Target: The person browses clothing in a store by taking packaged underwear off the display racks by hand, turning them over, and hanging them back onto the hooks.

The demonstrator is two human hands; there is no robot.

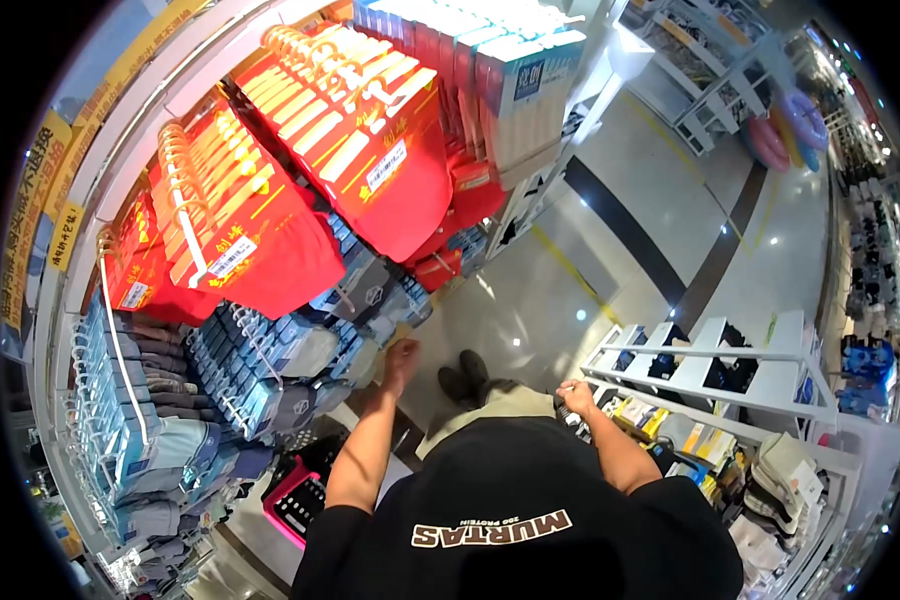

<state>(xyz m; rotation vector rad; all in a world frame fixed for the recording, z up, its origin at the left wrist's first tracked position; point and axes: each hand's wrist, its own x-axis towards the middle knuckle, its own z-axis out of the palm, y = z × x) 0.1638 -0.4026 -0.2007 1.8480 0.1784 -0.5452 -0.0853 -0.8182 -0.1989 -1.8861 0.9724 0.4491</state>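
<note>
My left hand (401, 364) hangs beside the left display rack, its fingers curled in and no object showing in them. Close to it are blue-and-grey packs of folded garments (365, 285) on hooks. My right hand (576, 396) is held in front of my waist on the right, fingers closed. A small dark-and-white thing (570, 416) lies just below it; whether the hand grips it I cannot tell. Above the left hand hang red packs (370, 150) with white price labels.
A white rack (710, 350) with dark packs and yellow packs (645, 415) stands at my right. A pink-rimmed basket (295, 505) is low on the left. My dark shoes (462, 378) are on the shiny tiled floor (530, 290). Swim rings (785, 130) hang farther off.
</note>
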